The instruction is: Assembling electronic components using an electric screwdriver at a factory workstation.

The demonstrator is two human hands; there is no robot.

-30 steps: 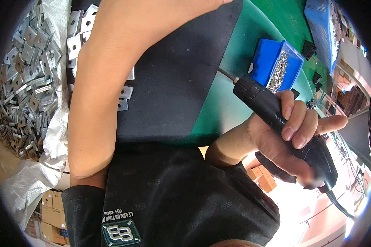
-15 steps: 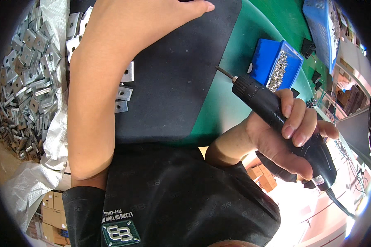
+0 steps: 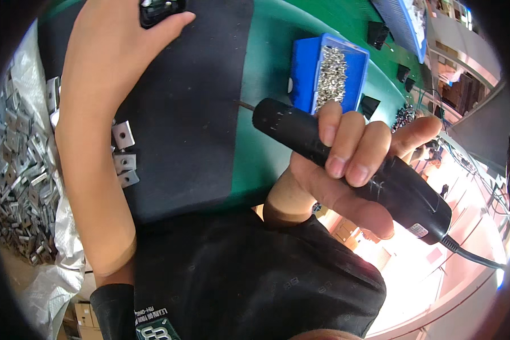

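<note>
My right hand (image 3: 351, 164) is wrapped round a black electric screwdriver (image 3: 292, 127), its thin bit (image 3: 245, 105) pointing left over the edge of the dark mat. The cord (image 3: 473, 255) leaves the tool's rear at lower right. My left hand (image 3: 122, 34) reaches to the top edge, with a glossy black part (image 3: 161, 11) between its thumb and its fingers, which are mostly out of sight. Small square metal plates (image 3: 123, 135) with holes lie on the mat beside my left forearm. A blue bin (image 3: 306, 73) of small silvery screws (image 3: 331, 73) stands beyond the screwdriver.
A white woven sack (image 3: 34, 73) full of metal plates (image 3: 25, 187) stands at the left. The dark mat (image 3: 187, 136) covers part of the green table (image 3: 266, 164). Black blocks (image 3: 378, 35) and a larger blue crate (image 3: 399, 22) are at the far right.
The view has shifted, so the bin, mat and plates sit further left. The screwdriver points more level, and the black part now shows at my left hand.
</note>
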